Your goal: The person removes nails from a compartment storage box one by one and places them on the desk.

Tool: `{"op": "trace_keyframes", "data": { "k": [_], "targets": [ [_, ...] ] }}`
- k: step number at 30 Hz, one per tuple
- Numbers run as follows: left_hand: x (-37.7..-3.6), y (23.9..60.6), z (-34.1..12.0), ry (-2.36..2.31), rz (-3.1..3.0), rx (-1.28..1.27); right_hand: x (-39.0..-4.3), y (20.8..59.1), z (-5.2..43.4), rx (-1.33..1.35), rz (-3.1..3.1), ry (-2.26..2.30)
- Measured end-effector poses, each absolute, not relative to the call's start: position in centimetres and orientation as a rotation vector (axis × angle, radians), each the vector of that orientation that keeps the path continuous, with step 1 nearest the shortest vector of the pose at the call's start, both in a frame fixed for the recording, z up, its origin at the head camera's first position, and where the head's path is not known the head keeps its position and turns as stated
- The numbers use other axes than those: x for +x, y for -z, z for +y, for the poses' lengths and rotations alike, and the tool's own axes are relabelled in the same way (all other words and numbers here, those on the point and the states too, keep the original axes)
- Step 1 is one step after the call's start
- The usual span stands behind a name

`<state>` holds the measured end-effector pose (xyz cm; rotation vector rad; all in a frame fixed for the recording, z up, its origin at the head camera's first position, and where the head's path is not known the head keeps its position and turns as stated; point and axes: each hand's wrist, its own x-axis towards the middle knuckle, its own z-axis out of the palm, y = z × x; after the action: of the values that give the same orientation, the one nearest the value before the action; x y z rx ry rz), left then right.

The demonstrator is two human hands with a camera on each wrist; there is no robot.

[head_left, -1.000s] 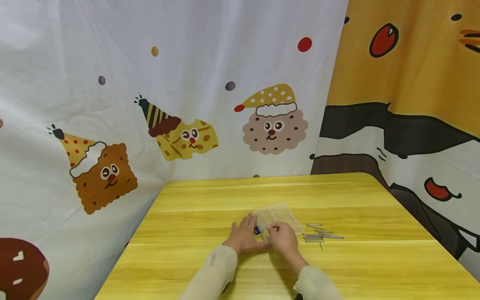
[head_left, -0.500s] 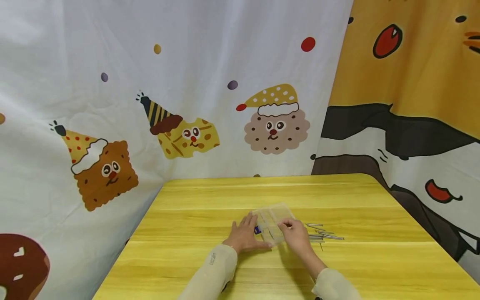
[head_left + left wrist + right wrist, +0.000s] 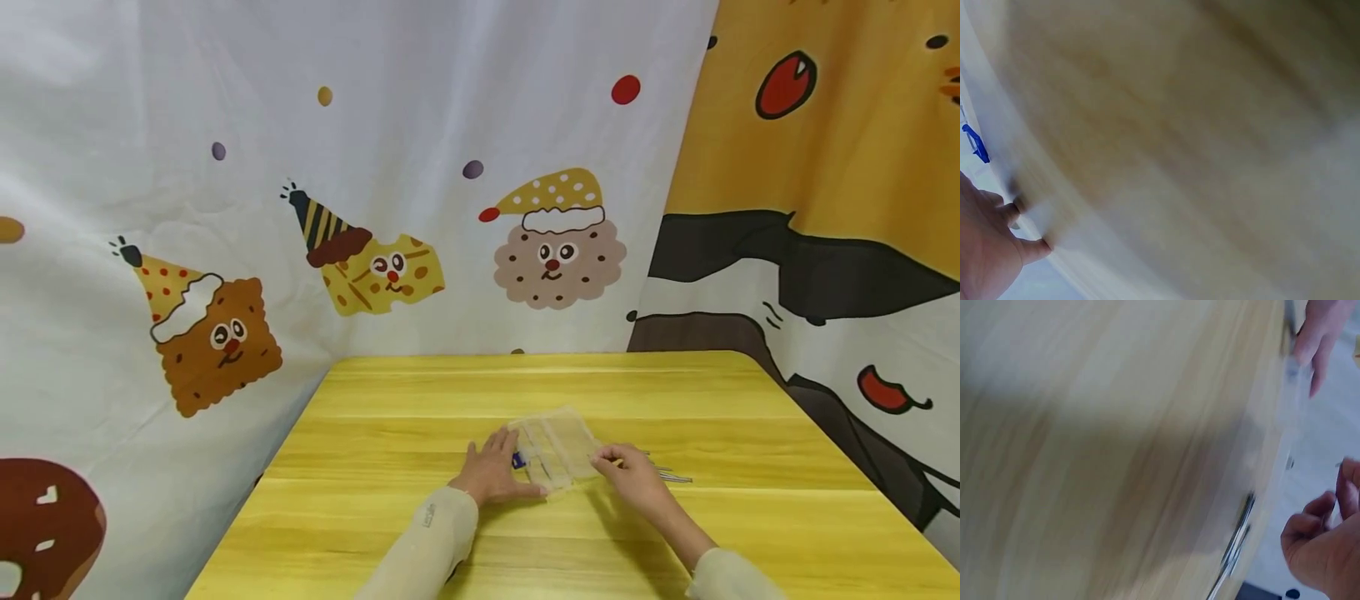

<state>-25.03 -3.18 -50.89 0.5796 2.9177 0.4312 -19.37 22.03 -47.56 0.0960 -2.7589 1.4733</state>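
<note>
Clear plastic box [image 3: 557,452] flat on yellow bench [image 3: 420,517], roughly mid-width, nearer the front edge than the back. Divided into compartments; contents too small to make out. Small blue piece [image 3: 517,460] at box's left edge, also visible as a blue mark in the left wrist view [image 3: 975,143].

Left hand [image 3: 489,473] palm down on bench, fingers straight and slightly spread, tips touching box's left side. Holding nothing, just pressing against it. Left wrist view heavily blurred: only part of the hand [image 3: 988,250] and bench surface.

Right hand [image 3: 636,477] at box's right edge, over the metal pins [image 3: 671,477] lying loose on bench just right of box. Fingers curled inward; right wrist view [image 3: 1325,540] shows them bent with a thin pin between the tips, so pinching a pin. Blur limits certainty on exact grip. More pins [image 3: 1235,547] on bench near that hand in the same view.

Both sleeves pale beige. Cartoon biscuit curtain [image 3: 300,208] behind bench, orange and black cloth [image 3: 825,167] to the right.
</note>
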Motion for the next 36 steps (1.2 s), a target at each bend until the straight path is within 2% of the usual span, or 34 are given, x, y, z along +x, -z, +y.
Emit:
{"op": "trace_keyframes", "data": {
  "k": [7,19,36],
  "targets": [
    [-25.1,50.8,-3.1,-0.417,2.913,0.587,-18.9,48.1,25.9,0.294,-2.827,-1.497],
    [-24.9,50.7,-3.0,-0.393,2.935,0.581,-18.5,49.0,30.9,0.424,-2.915,-1.302],
    [-25.1,51.0,-3.1,-0.426,2.914,0.58,-18.1,50.6,32.7,0.517,-3.01,-1.271]
  ]
}}
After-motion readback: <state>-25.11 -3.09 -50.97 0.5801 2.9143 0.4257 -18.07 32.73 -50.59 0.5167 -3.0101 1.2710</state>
